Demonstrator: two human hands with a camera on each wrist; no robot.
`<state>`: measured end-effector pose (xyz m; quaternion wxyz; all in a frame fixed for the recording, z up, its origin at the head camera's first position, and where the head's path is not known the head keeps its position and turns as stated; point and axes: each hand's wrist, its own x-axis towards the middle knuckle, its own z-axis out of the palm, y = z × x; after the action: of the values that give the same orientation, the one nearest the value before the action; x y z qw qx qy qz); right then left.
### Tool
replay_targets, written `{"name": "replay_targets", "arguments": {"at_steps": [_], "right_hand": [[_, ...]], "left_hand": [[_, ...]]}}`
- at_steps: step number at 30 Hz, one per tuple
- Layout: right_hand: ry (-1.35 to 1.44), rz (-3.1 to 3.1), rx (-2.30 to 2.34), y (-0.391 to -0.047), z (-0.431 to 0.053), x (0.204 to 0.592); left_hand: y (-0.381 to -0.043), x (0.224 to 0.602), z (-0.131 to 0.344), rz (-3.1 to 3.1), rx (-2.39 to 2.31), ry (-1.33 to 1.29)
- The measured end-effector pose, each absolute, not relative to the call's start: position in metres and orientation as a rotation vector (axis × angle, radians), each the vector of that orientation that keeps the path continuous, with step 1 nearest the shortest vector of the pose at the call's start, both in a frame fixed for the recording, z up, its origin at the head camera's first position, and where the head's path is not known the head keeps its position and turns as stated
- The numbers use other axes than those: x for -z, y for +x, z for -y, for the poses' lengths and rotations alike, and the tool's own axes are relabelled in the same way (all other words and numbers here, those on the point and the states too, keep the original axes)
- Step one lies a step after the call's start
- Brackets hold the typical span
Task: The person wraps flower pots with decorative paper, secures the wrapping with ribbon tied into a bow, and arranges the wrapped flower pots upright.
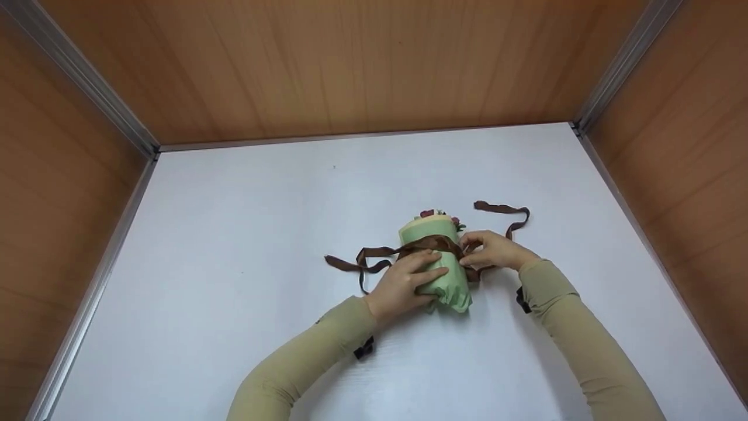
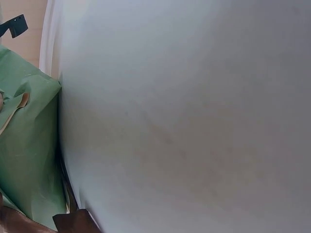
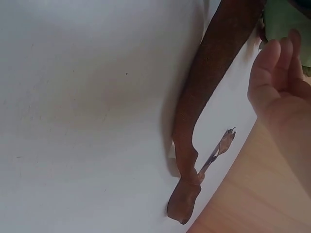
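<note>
A small bouquet (image 1: 450, 287) wrapped in green paper lies on the white table, its red flowers (image 1: 428, 214) pointing away from me. Round its middle runs a brown ribbon (image 1: 435, 242), with loose tails on both sides. My left hand (image 1: 403, 283) rests on the wrap from the left, fingers spread and nearly straight, just below the ribbon band. From the right, my right hand (image 1: 491, 250) has bent fingers and thumb at the bouquet's edge beside the ribbon; I cannot tell whether they pinch it. In the right wrist view, its fingers (image 3: 266, 65) are close to the green paper.
One ribbon tail (image 1: 342, 264) lies looped to the left; another tail (image 1: 499, 207) curves beyond my right hand. Wood-grain panels (image 1: 362, 70) with grey metal edging enclose the white table (image 1: 234, 204) at the back and sides.
</note>
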<state>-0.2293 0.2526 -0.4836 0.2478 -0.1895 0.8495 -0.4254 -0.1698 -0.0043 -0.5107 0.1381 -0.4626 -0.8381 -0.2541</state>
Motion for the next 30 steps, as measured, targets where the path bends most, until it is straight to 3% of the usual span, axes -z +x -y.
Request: {"name": "replay_targets", "arguments": {"at_steps": [12, 23, 30], "right_hand": [[-0.439, -2.169, 1.248, -0.231, -0.257, 0.485], [0.119, -2.278, 1.448, -0.222, -0.237, 0.480], [-0.029, -2.108, 1.601, -0.215, -0.240, 0.482]], "left_hand": [[-0.170, 0.510, 0.004, 2.422, 0.724, -1.353], [-0.171, 0.509, 0.004, 2.423, 0.726, -1.340], [-0.169, 0.510, 0.003, 2.420, 0.711, -1.331]]}}
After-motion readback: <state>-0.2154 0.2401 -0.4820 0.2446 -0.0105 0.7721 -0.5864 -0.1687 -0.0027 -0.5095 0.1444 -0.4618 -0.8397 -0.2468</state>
